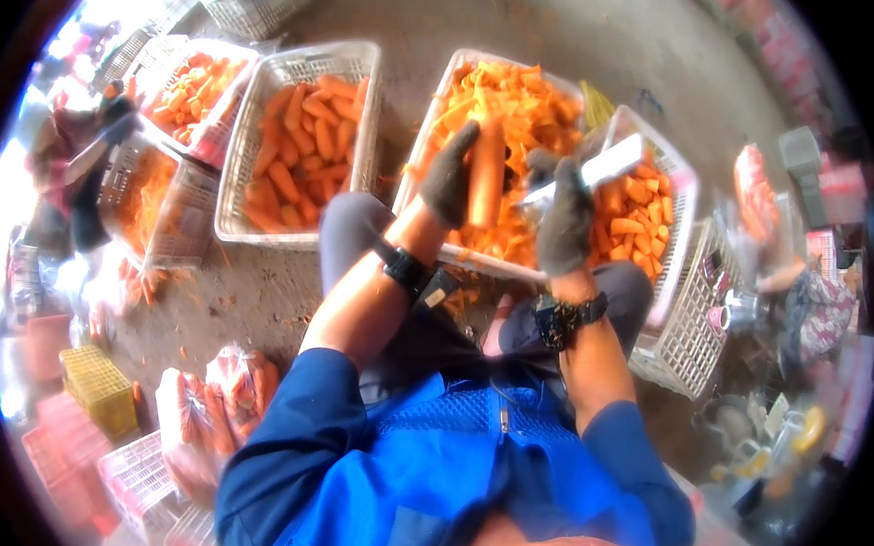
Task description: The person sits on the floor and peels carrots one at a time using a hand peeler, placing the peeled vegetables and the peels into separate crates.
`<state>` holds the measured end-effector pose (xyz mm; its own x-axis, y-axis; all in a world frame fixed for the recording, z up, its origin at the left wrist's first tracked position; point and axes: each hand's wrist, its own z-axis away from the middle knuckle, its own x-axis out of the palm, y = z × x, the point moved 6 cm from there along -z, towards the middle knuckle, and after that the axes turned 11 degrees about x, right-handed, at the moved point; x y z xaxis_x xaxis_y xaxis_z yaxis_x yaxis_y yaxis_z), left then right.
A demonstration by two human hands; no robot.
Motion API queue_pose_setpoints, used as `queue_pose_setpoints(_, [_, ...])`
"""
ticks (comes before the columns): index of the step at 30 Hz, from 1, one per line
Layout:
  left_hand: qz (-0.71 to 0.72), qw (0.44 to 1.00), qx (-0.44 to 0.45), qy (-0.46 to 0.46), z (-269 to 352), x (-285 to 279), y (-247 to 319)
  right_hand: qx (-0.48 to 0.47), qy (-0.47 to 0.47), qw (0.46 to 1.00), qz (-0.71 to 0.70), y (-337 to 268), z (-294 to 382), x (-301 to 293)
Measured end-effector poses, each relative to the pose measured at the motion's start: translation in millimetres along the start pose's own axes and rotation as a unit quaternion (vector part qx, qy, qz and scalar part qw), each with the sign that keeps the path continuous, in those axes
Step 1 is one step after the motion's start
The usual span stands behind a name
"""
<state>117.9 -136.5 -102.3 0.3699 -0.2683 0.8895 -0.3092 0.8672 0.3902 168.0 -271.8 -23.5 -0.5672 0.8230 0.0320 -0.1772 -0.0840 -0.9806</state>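
My left hand (pixel 449 175), in a dark glove, grips a peeled-looking carrot (pixel 485 174) that stands lengthwise in view. The gloved right hand (pixel 565 221) is closed around a hand tool (pixel 613 160) with a pale flat part and a metal end; blur hides whether it is a peeler or a knife. Both hands are above a white plastic crate (pixel 420 154) heaped with carrot peelings (pixel 510 90). Carrot and tool are apart. To the right of my right hand, cut carrot pieces (pixel 641 219) lie in another crate (pixel 684 210).
Whole carrots (pixel 302 140) fill a crate (pixel 230 183) by my left knee. Farther left, a co-worker's gloved hand (pixel 116 111) is near crates of carrots (pixel 192 94) and shreds (pixel 146 200). Bagged carrots (pixel 193 419) stand behind my left elbow. A slatted crate (pixel 688 343) stands at right.
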Motion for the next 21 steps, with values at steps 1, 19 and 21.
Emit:
queue_pose_setpoints(1, [0.014, 1.000, 0.000, -0.009, -1, 0, -4, 0.006, 0.010, 0.998, -0.059, -5, -2, 3])
queue_pose_setpoints(19, [-0.061, 0.996, 0.024, 0.061, -3, -11, -10, -0.075, -0.081, 0.992, 0.060, 18, -24, 39])
queue_pose_setpoints(21, [-0.039, 0.998, 0.021, 0.039, -1, -7, -9, -0.061, -0.084, 0.991, 0.085, 24, -38, 37])
